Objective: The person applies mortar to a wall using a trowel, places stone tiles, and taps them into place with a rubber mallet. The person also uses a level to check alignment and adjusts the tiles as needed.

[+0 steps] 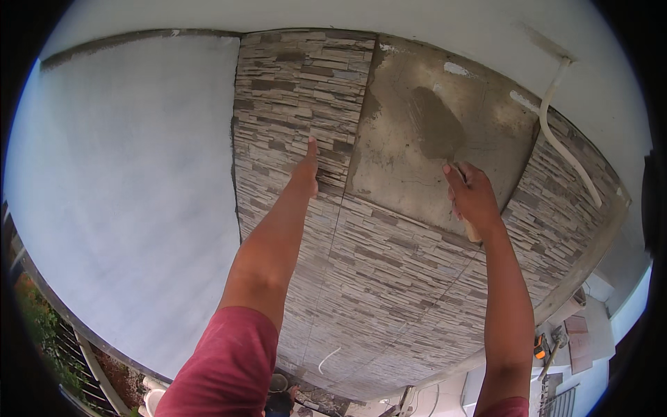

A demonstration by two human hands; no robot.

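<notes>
My right hand (474,194) is closed around the wooden handle (473,231) of a trowel. Its blade end points up at a bare grey wall panel (396,163), where a darker patch of wet mortar (439,125) shows; blade and mortar are hard to tell apart. To the left, my left hand (306,170) lies against a stone-patterned wall tile (295,90), seen edge-on with a finger stretched upward and nothing visible in it.
More stone-patterned tiles (389,257) cover the wall below and right of the bare panel. A smooth pale wall section (132,187) fills the left. A white pipe (559,142) hangs at upper right. Tools, one an orange-and-black tool (539,346), lie lower right.
</notes>
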